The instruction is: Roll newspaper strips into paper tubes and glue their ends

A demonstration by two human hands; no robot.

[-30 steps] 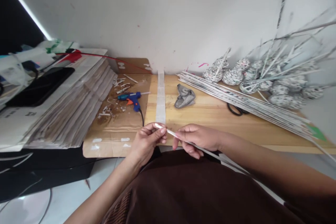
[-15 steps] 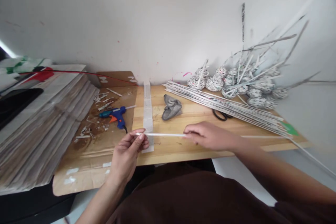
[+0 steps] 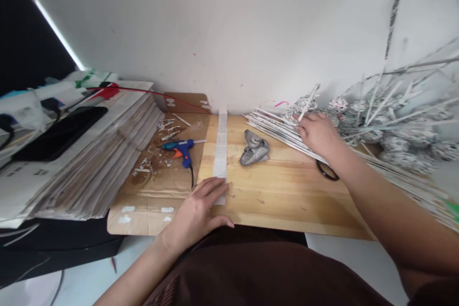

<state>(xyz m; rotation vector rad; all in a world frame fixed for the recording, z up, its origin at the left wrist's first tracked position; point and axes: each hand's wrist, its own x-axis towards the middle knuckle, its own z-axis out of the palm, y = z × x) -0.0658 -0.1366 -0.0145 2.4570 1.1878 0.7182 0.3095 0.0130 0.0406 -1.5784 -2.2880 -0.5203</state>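
Half a second ago I saw both hands stretching a thin white stick between them; now they are apart. The left hand (image 3: 199, 208) lies open over the near part of the paper strip (image 3: 222, 148), whose long axis runs from the wall (image 3: 229, 38) toward the front edge of the wooden table (image 3: 287, 196). The right hand (image 3: 317, 136) is at the paper sticks (image 3: 274, 132), fingers bent; whether it grips one, I cannot tell. They slant from back left to front right.
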